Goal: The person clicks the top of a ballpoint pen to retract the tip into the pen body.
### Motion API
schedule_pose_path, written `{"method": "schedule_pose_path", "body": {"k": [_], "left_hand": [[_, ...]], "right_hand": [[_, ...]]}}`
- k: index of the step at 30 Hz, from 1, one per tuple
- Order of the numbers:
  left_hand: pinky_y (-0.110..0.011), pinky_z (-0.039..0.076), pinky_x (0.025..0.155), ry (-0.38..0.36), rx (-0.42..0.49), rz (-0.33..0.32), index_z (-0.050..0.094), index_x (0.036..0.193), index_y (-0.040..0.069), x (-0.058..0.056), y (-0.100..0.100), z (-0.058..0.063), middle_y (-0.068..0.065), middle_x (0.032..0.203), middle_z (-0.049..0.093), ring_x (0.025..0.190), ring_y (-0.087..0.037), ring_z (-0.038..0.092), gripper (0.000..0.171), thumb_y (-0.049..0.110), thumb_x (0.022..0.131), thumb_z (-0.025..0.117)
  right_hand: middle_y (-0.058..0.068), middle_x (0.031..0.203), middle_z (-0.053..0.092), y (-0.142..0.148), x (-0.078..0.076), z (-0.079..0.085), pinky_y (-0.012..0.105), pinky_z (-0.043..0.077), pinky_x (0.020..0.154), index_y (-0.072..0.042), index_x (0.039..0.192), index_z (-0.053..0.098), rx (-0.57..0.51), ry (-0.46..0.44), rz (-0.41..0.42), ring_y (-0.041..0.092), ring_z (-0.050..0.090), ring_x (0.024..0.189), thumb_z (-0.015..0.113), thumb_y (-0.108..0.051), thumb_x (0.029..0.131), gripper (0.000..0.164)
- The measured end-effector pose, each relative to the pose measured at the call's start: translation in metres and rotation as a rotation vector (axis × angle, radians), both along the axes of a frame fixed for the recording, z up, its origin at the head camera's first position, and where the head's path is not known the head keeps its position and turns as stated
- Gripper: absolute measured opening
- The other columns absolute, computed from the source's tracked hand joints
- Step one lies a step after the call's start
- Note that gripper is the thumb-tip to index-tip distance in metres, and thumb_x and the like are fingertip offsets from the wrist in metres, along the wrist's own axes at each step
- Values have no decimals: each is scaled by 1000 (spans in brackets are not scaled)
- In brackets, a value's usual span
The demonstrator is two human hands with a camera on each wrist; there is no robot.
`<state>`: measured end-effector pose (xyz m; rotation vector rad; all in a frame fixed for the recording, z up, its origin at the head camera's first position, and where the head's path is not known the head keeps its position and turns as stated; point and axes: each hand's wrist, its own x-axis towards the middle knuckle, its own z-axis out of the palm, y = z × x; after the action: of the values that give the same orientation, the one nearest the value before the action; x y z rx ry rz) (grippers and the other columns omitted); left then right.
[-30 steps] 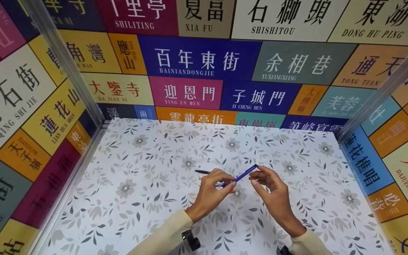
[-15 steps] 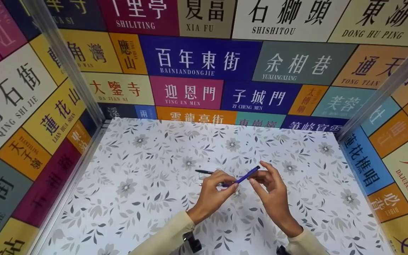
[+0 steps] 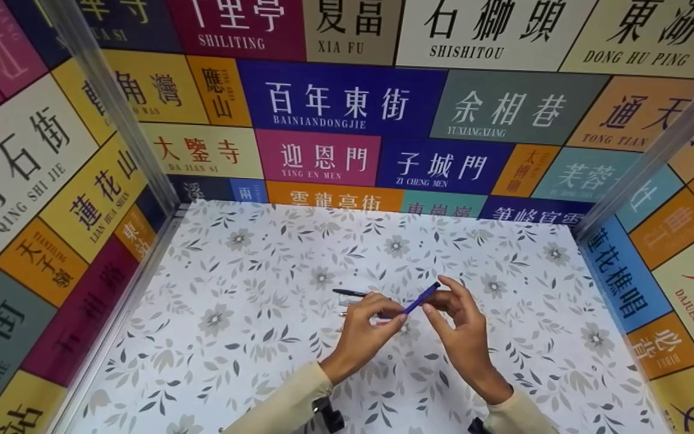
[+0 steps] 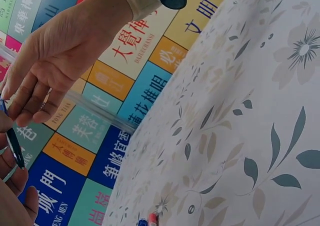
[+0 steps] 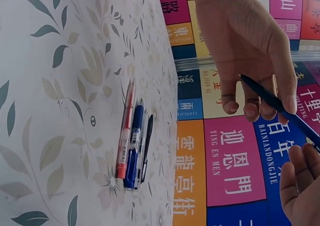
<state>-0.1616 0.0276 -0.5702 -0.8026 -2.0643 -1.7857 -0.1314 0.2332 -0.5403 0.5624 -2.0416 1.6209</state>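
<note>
In the head view my left hand (image 3: 366, 330) pinches a blue pen (image 3: 422, 297) between thumb and fingers. The pen slants up toward my right hand (image 3: 466, 328), whose curled thumb and fingers hold its dark upper end. From the right wrist, the pen (image 5: 272, 102) shows a bare writing tip beside the left hand's fingers, while the right hand (image 5: 302, 186) is partly cut off. The left wrist view has the right hand (image 4: 60, 56) above and part of the left hand (image 4: 17, 198) below. A black pen (image 3: 349, 292) lies behind the left hand.
On the flower-patterned table (image 3: 250, 361) lie a red pen (image 5: 125, 131), a blue pen (image 5: 134, 148) and a black pen (image 5: 148, 146), side by side. In the head view the left hand partly covers them. Sign-printed walls (image 3: 341, 96) stand behind and at both sides.
Over the last second the right index finger has risen past the pen's end, and the pen has shifted slightly to the right. The left hand keeps its pinch with little movement.
</note>
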Motion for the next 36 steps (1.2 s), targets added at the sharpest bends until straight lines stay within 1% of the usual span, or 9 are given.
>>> {"method": "schedule_pose_path", "body": {"k": [3,5,10,14,16,22,26,30,36], "left_hand": [[-35,60,82,-14,8,-7,84,103,14,2,1,-1,5,95,78,91,-15,71,8,9,97,86],[-33,59,82,-22,10,-9,84,104,15,3,2,-2,5,95,78,91,-16,70,8,9,98,85],[-30,59,79,-58,-4,-25,84,104,18,5,3,-2,6,93,76,89,-13,68,5,16,100,84],[-31,59,79,-82,2,-38,85,103,17,7,4,0,5,91,77,88,-11,68,5,16,99,85],[-31,61,80,-110,8,-51,85,104,15,8,4,1,4,91,77,89,-11,68,5,16,98,85],[-40,63,85,-218,26,-87,86,105,16,13,4,3,4,96,78,92,-10,68,7,18,99,84],[-44,62,86,-238,39,-90,86,106,15,15,4,5,2,96,78,93,-10,68,8,19,99,84],[-44,61,87,-259,47,-97,86,106,15,16,4,6,0,96,79,93,-10,68,8,18,99,85],[-49,60,86,-259,56,-102,86,106,15,17,3,7,-1,96,80,92,-9,68,8,15,99,84]], "right_hand": [[15,112,76,1,-1,-1,25,57,101,-1,155,56,27,19,-4,19,75,106,71,20,96,64],[14,111,77,1,-2,-1,25,57,101,-1,154,57,38,38,-5,19,76,105,71,22,95,65],[16,110,76,0,-3,1,24,58,97,1,151,58,41,72,3,21,76,101,72,24,92,66],[19,110,76,-1,-3,3,25,58,97,3,151,58,46,85,22,23,76,101,72,26,90,66],[20,111,76,-1,-4,3,25,58,98,3,151,58,53,89,33,24,76,101,72,26,90,66],[22,110,74,2,-6,2,25,58,97,7,150,57,83,113,56,25,76,100,73,28,87,68],[21,110,74,2,-5,4,25,58,96,7,149,58,103,123,60,25,75,99,74,28,87,68],[18,109,75,2,-5,7,24,58,94,6,149,58,124,133,62,25,75,98,75,27,86,68],[18,107,75,2,-9,7,25,59,93,6,148,60,148,158,70,27,76,97,76,29,84,70]]}}
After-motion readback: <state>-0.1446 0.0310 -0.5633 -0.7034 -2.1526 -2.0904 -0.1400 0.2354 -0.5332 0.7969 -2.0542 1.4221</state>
